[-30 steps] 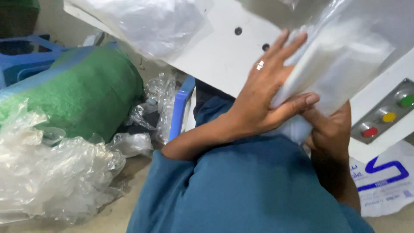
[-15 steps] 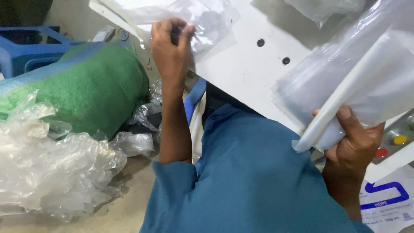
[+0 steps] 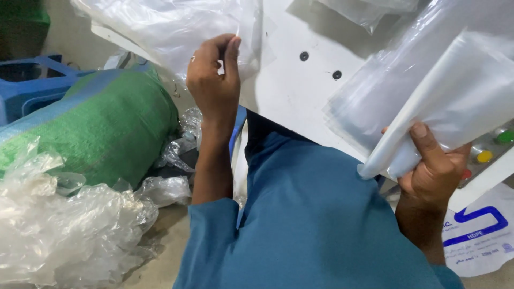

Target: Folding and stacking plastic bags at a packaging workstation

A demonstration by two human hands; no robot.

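Note:
My left hand [image 3: 213, 80] is raised at upper centre, its fingers pinched on the edge of a clear plastic bag [image 3: 176, 32] that lies over the white machine panel [image 3: 289, 91]. My right hand [image 3: 431, 174] at the right grips the lower end of a thick stack of clear plastic bags [image 3: 439, 96], with the thumb on top. The stack fans up toward the top right corner. A ring shows on my left hand. My blue shirt fills the lower middle.
A green woven sack [image 3: 101, 128] lies at the left beside a blue plastic crate [image 3: 27, 85]. Crumpled clear plastic [image 3: 69, 230] is heaped at the lower left. Coloured buttons [image 3: 484, 156] sit on the panel at the right, above a white printed bag [image 3: 476, 235].
My left hand left the stack, swung up and left, and took hold of the single clear bag on the panel. My right hand keeps the stack, now lower at the right.

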